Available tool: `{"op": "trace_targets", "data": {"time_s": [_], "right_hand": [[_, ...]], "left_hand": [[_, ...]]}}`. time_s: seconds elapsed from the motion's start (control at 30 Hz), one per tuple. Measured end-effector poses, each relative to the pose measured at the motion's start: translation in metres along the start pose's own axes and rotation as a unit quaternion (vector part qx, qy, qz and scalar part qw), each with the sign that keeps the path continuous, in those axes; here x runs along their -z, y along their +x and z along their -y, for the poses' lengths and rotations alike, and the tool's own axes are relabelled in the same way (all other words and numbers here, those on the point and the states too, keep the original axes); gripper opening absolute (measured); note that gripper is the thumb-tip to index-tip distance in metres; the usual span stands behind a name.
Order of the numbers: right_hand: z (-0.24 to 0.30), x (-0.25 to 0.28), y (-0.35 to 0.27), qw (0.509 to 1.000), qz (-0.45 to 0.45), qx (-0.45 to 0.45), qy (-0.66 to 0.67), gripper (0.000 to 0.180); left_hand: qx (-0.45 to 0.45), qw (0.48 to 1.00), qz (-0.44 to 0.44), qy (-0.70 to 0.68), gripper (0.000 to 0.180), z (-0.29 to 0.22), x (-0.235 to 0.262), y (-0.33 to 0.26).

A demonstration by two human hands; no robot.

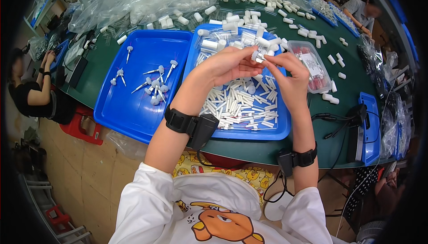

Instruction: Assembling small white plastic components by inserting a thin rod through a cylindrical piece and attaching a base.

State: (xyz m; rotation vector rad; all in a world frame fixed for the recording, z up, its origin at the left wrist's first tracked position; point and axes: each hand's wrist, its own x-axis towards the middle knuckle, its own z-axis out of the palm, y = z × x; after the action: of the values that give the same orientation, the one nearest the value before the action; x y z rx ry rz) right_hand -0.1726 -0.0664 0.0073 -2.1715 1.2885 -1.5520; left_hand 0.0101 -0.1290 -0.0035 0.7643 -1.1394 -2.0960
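Part [256, 56] over the right tray [285, 126], nearer its far edge; right hand [292, 75] pinching its right end; left hand [226, 65] at its left, closure indeterminable.

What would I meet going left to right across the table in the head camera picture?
Roomy blue tray with grey-topped sticks, crowded blue tray of white pieces, clear box of red things, narrow blue tray.

Surroundings, green table [91, 70].
Clear plastic bags [149, 1] heaped along far side; black cables [355, 115] beside narrow blue tray [373, 143], right. Red stool [75, 127] by left edge, near co-worker in black top [27, 90]; second co-worker [360, 14] far right.
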Motion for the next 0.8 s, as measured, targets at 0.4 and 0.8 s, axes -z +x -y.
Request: {"op": "trace_targets", "data": {"time_s": [0.4,0.8], "right_hand": [[0.0001,-0.0010,-0.0010,0.999,0.017,0.010,-0.027,0.015],[-0.0010,-0.0038,-0.0009,0.999,0.031,0.014,0.002,0.011]], "left_hand": [[0.014,1.000,-0.008,0.009,0.034,-0.0012,-0.0005,-0.0013],[0.017,1.000,0.002,0.006,0.031,0.0023,0.0009,0.0038]]}}
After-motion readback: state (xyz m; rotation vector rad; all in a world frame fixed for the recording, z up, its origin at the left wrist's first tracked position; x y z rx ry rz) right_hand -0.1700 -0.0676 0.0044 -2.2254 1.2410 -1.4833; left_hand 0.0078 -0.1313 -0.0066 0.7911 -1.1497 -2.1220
